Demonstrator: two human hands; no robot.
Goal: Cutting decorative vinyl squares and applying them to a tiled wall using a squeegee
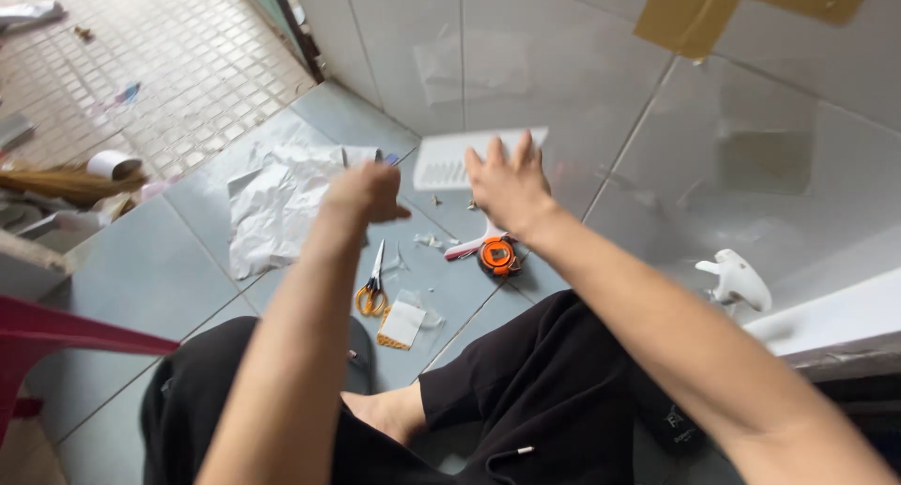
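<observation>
My right hand (pixel 508 183) presses a white slotted plastic cover (pixel 450 159) against the grey tiled wall, fingers spread over its right part. My left hand (pixel 364 193) is closed around a small tool with a blue tip, held at the cover's left edge. The tool is mostly hidden in my fist. Both arms reach forward over my legs in black trousers.
On the floor lie orange-handled scissors (pixel 373 286), an orange tape measure (pixel 496 254), a small white packet (pixel 403 323), small screws and crumpled white paper (pixel 280 204). A white plastic fitting (pixel 738 279) sits on a ledge at right. A red chair edge (pixel 56 333) is at left, a broom (pixel 66 182) beyond.
</observation>
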